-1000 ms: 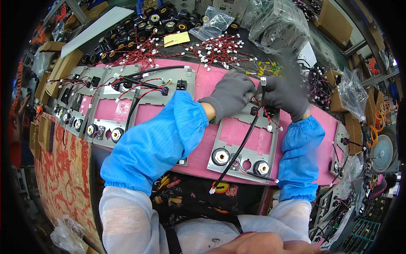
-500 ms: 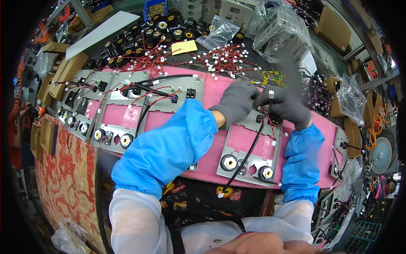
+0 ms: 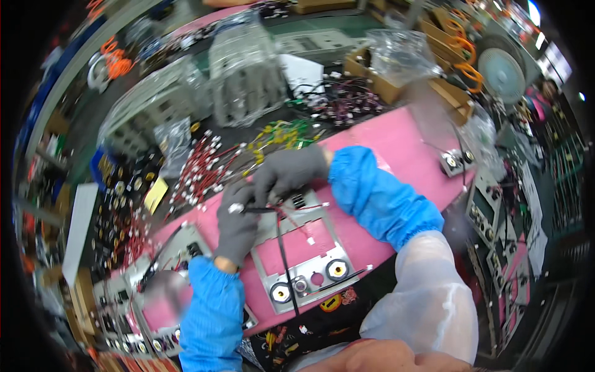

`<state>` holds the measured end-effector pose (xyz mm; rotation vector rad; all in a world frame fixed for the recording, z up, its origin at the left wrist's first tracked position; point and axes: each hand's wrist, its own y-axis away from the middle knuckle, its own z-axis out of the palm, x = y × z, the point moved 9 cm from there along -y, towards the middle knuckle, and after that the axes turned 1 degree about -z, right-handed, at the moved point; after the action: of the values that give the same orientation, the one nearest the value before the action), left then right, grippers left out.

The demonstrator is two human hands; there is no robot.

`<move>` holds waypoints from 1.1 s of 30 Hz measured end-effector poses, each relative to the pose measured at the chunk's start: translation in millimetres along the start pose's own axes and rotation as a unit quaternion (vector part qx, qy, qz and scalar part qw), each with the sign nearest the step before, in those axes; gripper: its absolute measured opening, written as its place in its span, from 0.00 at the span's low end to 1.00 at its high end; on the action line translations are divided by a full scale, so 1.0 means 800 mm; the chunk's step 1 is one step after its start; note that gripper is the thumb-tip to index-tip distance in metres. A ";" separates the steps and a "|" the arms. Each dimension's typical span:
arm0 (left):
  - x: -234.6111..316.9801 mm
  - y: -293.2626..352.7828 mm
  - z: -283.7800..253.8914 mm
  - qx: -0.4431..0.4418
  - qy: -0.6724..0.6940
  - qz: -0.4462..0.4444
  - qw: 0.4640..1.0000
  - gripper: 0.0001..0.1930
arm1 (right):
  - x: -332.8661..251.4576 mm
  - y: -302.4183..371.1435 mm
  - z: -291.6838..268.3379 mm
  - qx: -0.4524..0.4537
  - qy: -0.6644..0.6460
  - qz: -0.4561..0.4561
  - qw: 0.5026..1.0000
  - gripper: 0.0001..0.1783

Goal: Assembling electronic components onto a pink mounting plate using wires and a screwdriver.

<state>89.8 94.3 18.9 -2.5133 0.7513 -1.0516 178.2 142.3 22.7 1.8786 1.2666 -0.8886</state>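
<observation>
A grey metal panel point(image 3: 261, 255) with a rectangular opening lies on the pink work surface in front of me. Two round black-and-brass fittings, the left fitting point(image 3: 281, 292) and the right fitting point(image 3: 338, 269), sit at its near end. My gloved left hand point(image 3: 238, 226) is closed on a black cable point(image 3: 257, 210), whose white connector sticks out by the fingers. Above the panel's far edge, my gloved right hand point(image 3: 288, 173) has its fingers bent together beside the left; what they pinch is hidden. Thin red-and-black wires point(image 3: 289, 218) hang below both hands over the opening.
Beyond the hands lie red wires with white plugs point(image 3: 201, 162) and yellow-green wires point(image 3: 273, 139). Plastic-wrapped metal housings point(image 3: 245, 74) stand farther back. More panels point(image 3: 118, 310) are at the left, and a small panel point(image 3: 455, 162) is at the right. A fan point(image 3: 501, 75) stands far right.
The view has swung to the right and tilted, shifting the scene left. Both hands stay close together at the panel's far edge; the black cable's connector now points left rather than up.
</observation>
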 end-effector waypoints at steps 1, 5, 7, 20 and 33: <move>0.001 -0.004 0.002 -0.003 0.017 -0.021 1.000 0.14 | 0.003 0.002 0.002 0.005 -0.009 -0.014 1.000 0.13; -0.001 -0.008 0.008 -0.007 0.064 -0.095 0.993 0.13 | 0.006 0.009 0.003 0.046 0.013 -0.101 0.994 0.14; -0.008 -0.005 0.008 -0.016 0.075 -0.123 0.989 0.13 | 0.010 0.006 0.007 0.048 -0.002 -0.100 0.994 0.14; -0.008 -0.006 0.005 -0.009 0.018 -0.064 0.998 0.17 | -0.024 0.008 0.006 0.067 0.143 -0.084 0.984 0.10; 0.078 -0.009 -0.128 0.146 0.056 -0.110 0.981 0.13 | 0.049 0.456 -0.059 0.463 0.320 0.543 0.622 0.23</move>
<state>55.2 55.8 127.1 -2.3342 0.3200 -1.2835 541.8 97.0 76.3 3.2897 -0.4578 -0.0634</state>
